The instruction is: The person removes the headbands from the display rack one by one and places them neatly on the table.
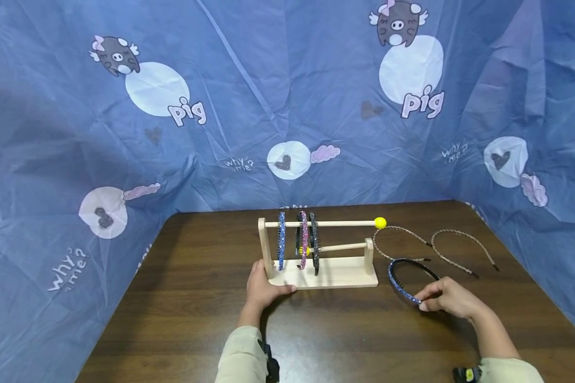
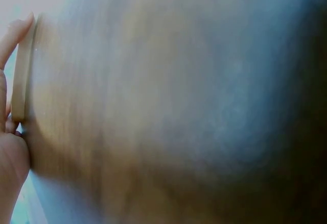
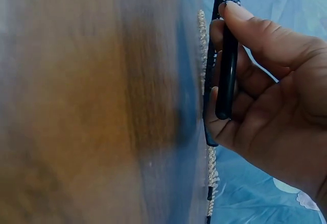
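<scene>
My left hand point(image 1: 263, 287) grips the left end of a wooden headband rack point(image 1: 342, 274), its thumb along the front edge of the base. The base's edge point(image 2: 23, 76) also shows between fingers and thumb in the left wrist view. A blue glittery headband point(image 1: 281, 242), a pink one point(image 1: 304, 239) and a dark one point(image 1: 314, 244) hang on the upper rod. To the right of the rack, my right hand point(image 1: 452, 300) pinches another blue glittery headband point(image 1: 397, 285) between thumb and fingers. Its smooth black end point(image 3: 227, 81) lies in front of the palm in the right wrist view.
Two braided headbands point(image 1: 433, 244) lie on the brown table point(image 1: 196, 319) behind my right hand. A yellow ball point(image 1: 380, 223) caps the upper rod's right end. Blue printed cloth point(image 1: 249, 96) hangs behind and beside the table.
</scene>
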`<action>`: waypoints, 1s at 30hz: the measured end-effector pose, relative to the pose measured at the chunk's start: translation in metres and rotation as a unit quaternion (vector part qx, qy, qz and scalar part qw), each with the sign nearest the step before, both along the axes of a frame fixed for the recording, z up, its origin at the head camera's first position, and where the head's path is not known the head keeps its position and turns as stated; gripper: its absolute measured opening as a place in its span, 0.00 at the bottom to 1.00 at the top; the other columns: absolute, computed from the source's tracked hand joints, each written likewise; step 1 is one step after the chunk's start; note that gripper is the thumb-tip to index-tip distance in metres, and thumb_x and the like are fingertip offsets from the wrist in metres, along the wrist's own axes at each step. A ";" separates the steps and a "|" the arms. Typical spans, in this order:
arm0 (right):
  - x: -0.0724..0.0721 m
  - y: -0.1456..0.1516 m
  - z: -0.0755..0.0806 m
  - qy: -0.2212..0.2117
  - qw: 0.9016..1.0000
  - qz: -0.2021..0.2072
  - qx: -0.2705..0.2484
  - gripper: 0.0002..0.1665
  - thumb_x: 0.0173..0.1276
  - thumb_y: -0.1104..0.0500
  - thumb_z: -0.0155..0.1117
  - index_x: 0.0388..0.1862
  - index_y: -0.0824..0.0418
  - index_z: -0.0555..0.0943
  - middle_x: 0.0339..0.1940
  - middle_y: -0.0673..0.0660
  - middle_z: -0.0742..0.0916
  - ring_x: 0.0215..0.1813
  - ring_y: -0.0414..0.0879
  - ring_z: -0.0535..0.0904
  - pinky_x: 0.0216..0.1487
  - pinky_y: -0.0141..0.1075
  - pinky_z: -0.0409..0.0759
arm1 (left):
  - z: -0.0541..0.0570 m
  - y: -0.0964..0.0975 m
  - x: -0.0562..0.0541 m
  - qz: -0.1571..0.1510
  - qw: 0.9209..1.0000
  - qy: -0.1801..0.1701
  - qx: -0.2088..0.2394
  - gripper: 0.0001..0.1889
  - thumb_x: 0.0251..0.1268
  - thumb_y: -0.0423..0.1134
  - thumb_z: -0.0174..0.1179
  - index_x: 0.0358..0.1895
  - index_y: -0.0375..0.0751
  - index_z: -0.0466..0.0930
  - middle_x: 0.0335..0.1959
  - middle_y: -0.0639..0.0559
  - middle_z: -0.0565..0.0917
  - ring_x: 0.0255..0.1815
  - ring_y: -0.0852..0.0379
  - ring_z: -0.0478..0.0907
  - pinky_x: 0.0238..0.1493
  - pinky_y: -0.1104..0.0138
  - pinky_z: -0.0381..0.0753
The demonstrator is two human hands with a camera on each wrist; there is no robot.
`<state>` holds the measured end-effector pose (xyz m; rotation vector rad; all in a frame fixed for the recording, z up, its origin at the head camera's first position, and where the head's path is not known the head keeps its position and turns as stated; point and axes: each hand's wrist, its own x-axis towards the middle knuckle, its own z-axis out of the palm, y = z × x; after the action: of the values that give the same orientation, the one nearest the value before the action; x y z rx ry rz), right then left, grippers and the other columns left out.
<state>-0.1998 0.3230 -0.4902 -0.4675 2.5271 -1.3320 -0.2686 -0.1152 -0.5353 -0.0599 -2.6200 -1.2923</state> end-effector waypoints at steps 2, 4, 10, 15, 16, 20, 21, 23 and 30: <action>-0.003 0.001 -0.002 -0.009 1.000 0.004 0.002 0.11 0.53 0.63 0.69 0.35 0.68 0.84 0.33 0.56 0.85 0.33 0.39 0.74 0.31 0.33 0.73 | -0.001 0.000 0.000 -0.002 1.000 -0.001 -0.001 0.44 0.15 0.50 0.81 0.46 0.40 0.72 0.42 0.49 0.73 0.43 0.48 0.73 0.49 0.57 0.72; -0.005 0.001 -0.003 -0.015 1.000 0.007 0.003 0.10 0.53 0.63 0.69 0.34 0.67 0.84 0.32 0.56 0.84 0.33 0.40 0.74 0.31 0.33 0.73 | -0.001 0.000 0.001 -0.001 1.000 -0.003 -0.002 0.44 0.15 0.51 0.81 0.46 0.40 0.72 0.42 0.50 0.73 0.43 0.49 0.73 0.48 0.57 0.72; -0.014 0.002 -0.010 -0.014 1.000 0.003 0.006 0.10 0.53 0.62 0.69 0.33 0.67 0.83 0.30 0.55 0.84 0.32 0.40 0.74 0.32 0.33 0.72 | -0.002 0.001 -0.001 -0.001 1.000 -0.002 -0.006 0.43 0.16 0.51 0.81 0.47 0.41 0.72 0.42 0.50 0.73 0.43 0.49 0.73 0.49 0.58 0.72; -0.021 0.002 -0.012 -0.004 1.000 -0.007 0.005 0.10 0.54 0.65 0.68 0.35 0.69 0.83 0.33 0.57 0.85 0.34 0.41 0.74 0.34 0.32 0.72 | -0.004 0.001 -0.002 -0.004 1.000 0.004 -0.009 0.43 0.15 0.50 0.81 0.47 0.40 0.72 0.41 0.50 0.73 0.42 0.50 0.73 0.48 0.58 0.72; -0.022 0.002 -0.012 -0.003 1.000 -0.008 0.007 0.10 0.53 0.65 0.68 0.35 0.69 0.83 0.33 0.58 0.85 0.34 0.40 0.74 0.34 0.32 0.72 | -0.004 0.001 -0.002 -0.005 1.000 0.007 -0.008 0.43 0.15 0.50 0.81 0.47 0.40 0.72 0.41 0.50 0.73 0.42 0.49 0.73 0.48 0.58 0.72; -0.024 0.001 -0.012 -0.001 1.000 0.000 0.014 0.09 0.53 0.65 0.68 0.34 0.69 0.83 0.32 0.57 0.85 0.34 0.39 0.73 0.34 0.32 0.71 | -0.004 0.001 -0.002 -0.005 1.000 0.008 -0.010 0.44 0.15 0.50 0.81 0.47 0.40 0.72 0.41 0.50 0.73 0.42 0.49 0.73 0.47 0.58 0.72; -0.024 0.001 -0.012 -0.001 1.000 0.001 0.015 0.09 0.52 0.65 0.69 0.33 0.68 0.84 0.32 0.57 0.85 0.35 0.39 0.73 0.35 0.32 0.71 | -0.003 0.001 -0.002 -0.005 1.000 0.009 -0.009 0.44 0.15 0.50 0.81 0.47 0.40 0.72 0.42 0.49 0.73 0.42 0.49 0.73 0.48 0.58 0.72; -0.024 0.000 -0.012 0.000 1.000 0.004 0.015 0.09 0.52 0.64 0.69 0.33 0.68 0.84 0.32 0.56 0.85 0.35 0.39 0.74 0.35 0.32 0.71 | -0.002 0.001 -0.002 -0.003 1.000 0.009 -0.009 0.44 0.15 0.50 0.81 0.47 0.40 0.72 0.42 0.49 0.74 0.43 0.49 0.73 0.48 0.57 0.72; -0.025 -0.003 -0.012 -0.006 1.000 -0.003 0.005 0.11 0.52 0.64 0.69 0.35 0.69 0.84 0.35 0.58 0.85 0.38 0.41 0.75 0.38 0.32 0.72 | -0.002 -0.001 -0.001 -0.003 1.000 0.013 -0.009 0.44 0.16 0.50 0.81 0.47 0.39 0.72 0.42 0.48 0.74 0.43 0.48 0.73 0.48 0.56 0.72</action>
<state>-0.2248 0.3204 -0.5021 -0.4498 2.5264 -1.3189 -0.2696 -0.1160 -0.5370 -0.0857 -2.6121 -1.2619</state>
